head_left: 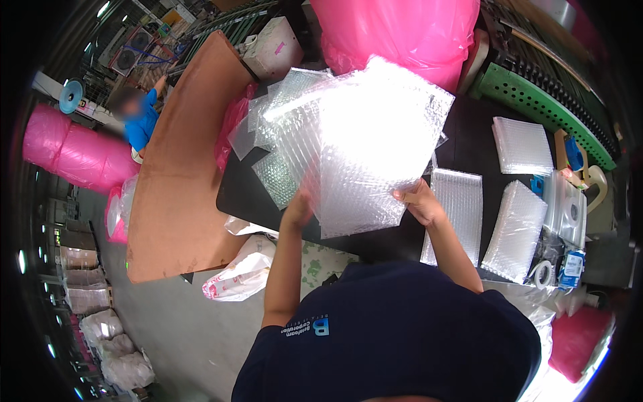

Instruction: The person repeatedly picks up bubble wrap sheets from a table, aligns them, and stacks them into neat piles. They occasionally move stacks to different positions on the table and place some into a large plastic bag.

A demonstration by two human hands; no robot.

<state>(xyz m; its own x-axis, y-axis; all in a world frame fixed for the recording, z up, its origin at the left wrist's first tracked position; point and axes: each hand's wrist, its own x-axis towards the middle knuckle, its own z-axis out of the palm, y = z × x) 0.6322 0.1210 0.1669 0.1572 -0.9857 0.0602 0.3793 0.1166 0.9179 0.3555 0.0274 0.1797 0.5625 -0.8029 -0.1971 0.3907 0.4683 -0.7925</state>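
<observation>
In the centre of the frame, the person is holding up a stack of clear square bubble-wrap sheets (365,144) above a black worktable (469,144). The left hand (298,206) is pressing against the stack's lower left edge; the sheets are partly covering its fingers, so whether they are curled around the edge or lying flat cannot be told. The right hand (420,199) is gripping the lower right edge, with the thumb lying on the near face of the sheets and the other fingers hidden behind them. The stack is fanning upward and away from both hands, tilted, with its top corner reaching toward a large bright pink plastic bag (395,30) at the upper centre.

More loose bubble-wrap pieces (271,171) are lying on the table just left of the held stack. To the right, flat piles of finished bubble-wrap pouches (516,228) are resting on the table, well apart from the hands. A roll of white tape (542,273) is sitting at the lower right. A brown board (181,187) is leaning across the left side of the frame, and another person in a blue shirt (140,120) is standing at the upper left.
</observation>
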